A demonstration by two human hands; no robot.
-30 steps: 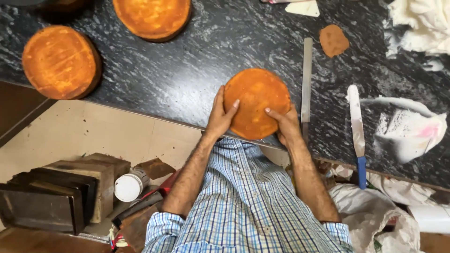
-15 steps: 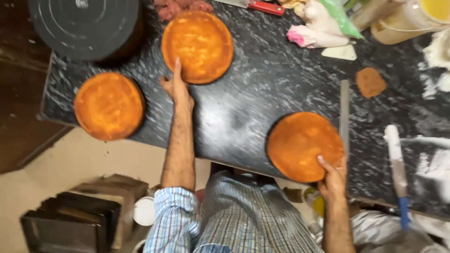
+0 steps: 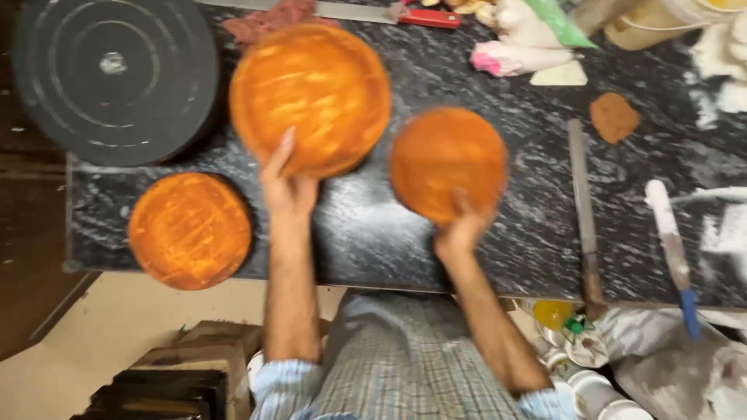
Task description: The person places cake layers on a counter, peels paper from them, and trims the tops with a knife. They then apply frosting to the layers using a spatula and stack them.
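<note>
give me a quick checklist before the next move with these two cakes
1. Left hand on the large cake: ok, fingers lie on its near edge.
2. Right hand on the small cake: ok, holds its near edge, though blurred.
3. Gap between the two held cakes: ok, they sit apart on the counter.
4. Third cake out of the way: ok, it lies left of the left arm, near the counter's edge.
5. Turntable bare: ok, nothing on its top.
6. Long knife away from the hands: ok, it lies to the right of the small cake.
</note>
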